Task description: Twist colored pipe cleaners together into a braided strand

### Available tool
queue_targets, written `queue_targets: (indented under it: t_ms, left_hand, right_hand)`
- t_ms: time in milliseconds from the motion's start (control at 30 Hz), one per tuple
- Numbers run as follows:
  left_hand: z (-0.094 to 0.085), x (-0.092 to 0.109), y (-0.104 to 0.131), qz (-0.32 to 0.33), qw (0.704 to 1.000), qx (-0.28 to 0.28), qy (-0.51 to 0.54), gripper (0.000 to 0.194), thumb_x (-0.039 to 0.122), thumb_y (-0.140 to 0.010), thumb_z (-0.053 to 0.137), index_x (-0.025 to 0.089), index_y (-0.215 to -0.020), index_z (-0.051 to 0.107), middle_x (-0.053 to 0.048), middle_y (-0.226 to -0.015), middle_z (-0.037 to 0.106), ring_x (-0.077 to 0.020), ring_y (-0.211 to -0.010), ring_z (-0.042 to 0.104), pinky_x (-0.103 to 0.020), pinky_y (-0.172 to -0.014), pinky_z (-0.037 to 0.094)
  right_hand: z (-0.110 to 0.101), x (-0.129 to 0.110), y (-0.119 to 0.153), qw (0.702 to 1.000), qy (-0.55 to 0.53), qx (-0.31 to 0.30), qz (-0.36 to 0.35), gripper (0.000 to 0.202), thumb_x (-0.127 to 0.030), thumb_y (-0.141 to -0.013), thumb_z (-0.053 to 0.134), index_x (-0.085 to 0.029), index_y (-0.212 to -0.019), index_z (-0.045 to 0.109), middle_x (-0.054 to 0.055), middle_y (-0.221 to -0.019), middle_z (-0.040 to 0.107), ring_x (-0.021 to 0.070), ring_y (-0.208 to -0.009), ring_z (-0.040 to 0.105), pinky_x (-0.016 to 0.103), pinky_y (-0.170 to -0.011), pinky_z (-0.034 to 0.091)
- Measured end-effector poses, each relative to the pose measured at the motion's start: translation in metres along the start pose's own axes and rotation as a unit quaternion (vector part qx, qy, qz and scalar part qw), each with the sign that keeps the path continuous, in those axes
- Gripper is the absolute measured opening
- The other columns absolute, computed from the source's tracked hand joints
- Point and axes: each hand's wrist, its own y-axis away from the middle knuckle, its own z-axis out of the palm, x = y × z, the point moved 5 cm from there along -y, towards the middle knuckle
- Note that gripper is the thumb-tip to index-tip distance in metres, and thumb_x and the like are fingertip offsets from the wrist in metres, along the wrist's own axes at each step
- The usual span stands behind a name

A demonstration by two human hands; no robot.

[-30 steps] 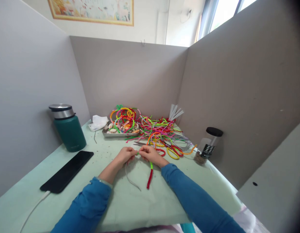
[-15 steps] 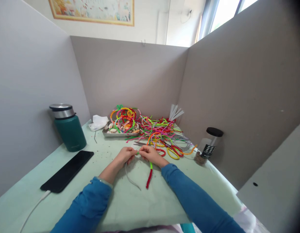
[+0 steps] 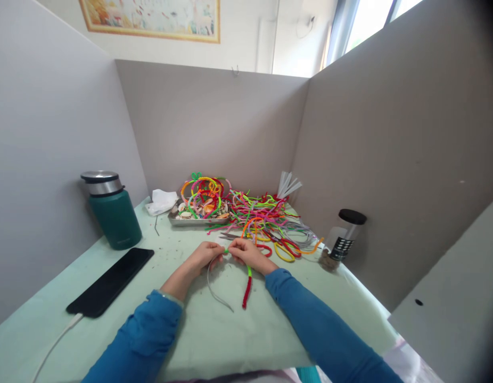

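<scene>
Close together over the middle of the table, my left hand (image 3: 207, 257) and my right hand (image 3: 248, 253) pinch a short green bit of pipe cleaner (image 3: 226, 250) between their fingertips. From under my left hand a thin grey wire (image 3: 218, 299) curves down toward me. A pipe cleaner wrapped in bright green and dark red (image 3: 247, 290) hangs below my right hand. How the wire and the pipe cleaner join is hidden by my fingers. Just beyond my right hand lie scissors (image 3: 233, 235) with their blades pointing left.
A metal tray (image 3: 198, 222) holds shells and coloured pipe-cleaner rings. Beside it are a heap of pipe cleaners (image 3: 266, 207) and white strips (image 3: 288, 186). A green bottle (image 3: 115, 218), a charging phone (image 3: 111, 282) and tissues (image 3: 162, 201) stand left; a black-lidded jar (image 3: 342, 242) stands right.
The loose end of the grey wire and the red end of the pipe cleaner have swung slightly to the right. My hands stay almost in place, still pinching.
</scene>
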Motion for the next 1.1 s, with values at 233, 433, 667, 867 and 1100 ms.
queue_targets:
  t_ms: [233,433,667,867,1100]
  left_hand:
    - [-0.0013,-0.0038,-0.0018,-0.007,1.0,-0.019,0.022,0.031,0.043,-0.066,0.058,0.012,-0.063,0.053,-0.001,-0.051,0.056,-0.0057,-0.031,0.039,-0.021,-0.034,0.026]
    - [-0.0011,-0.0009,-0.0001,0.007,0.999,-0.028,0.017,0.036,0.046,-0.067,0.058,0.011,-0.062,0.056,0.0,-0.046,0.052,-0.0056,-0.032,0.038,-0.021,-0.036,0.025]
    - [-0.0006,0.0047,0.0048,0.006,0.999,-0.029,0.012,0.038,0.047,-0.063,0.062,0.009,-0.066,0.059,-0.004,-0.056,0.06,-0.0051,-0.034,0.041,-0.02,-0.038,0.028]
    - [-0.0009,0.0029,0.0034,-0.007,0.999,-0.037,0.033,0.032,0.041,-0.063,0.062,0.009,-0.066,0.058,-0.005,-0.058,0.061,-0.0058,-0.034,0.042,-0.021,-0.037,0.029]
    - [-0.0017,-0.0004,0.0019,-0.031,0.997,-0.043,0.054,0.028,0.036,-0.06,0.063,0.01,-0.068,0.059,-0.003,-0.053,0.058,-0.007,-0.035,0.044,-0.02,-0.038,0.029]
  right_hand:
    - [-0.0003,-0.0002,0.0011,1.0,0.002,-0.013,0.007,0.022,-0.037,-0.077,0.055,-0.015,-0.077,0.054,-0.005,-0.053,0.048,0.0051,-0.041,0.038,0.017,-0.039,0.027]
    - [-0.0012,0.0,0.0009,1.0,-0.001,0.0,0.005,0.021,-0.036,-0.078,0.054,-0.015,-0.076,0.054,-0.005,-0.051,0.047,0.0052,-0.041,0.036,0.017,-0.039,0.027]
    - [-0.0009,-0.0004,0.0005,1.0,-0.001,0.002,0.013,0.022,-0.036,-0.077,0.054,-0.015,-0.076,0.054,-0.006,-0.051,0.047,0.0051,-0.04,0.036,0.017,-0.038,0.026]
    - [-0.0004,-0.0003,0.0012,1.0,-0.001,-0.01,0.012,0.022,-0.037,-0.077,0.055,-0.015,-0.077,0.054,-0.005,-0.052,0.047,0.0051,-0.041,0.037,0.016,-0.038,0.027]
    - [-0.0003,0.001,0.0015,1.0,0.001,-0.015,0.01,0.022,-0.037,-0.076,0.056,-0.015,-0.076,0.055,-0.005,-0.052,0.048,0.0049,-0.041,0.036,0.016,-0.038,0.026]
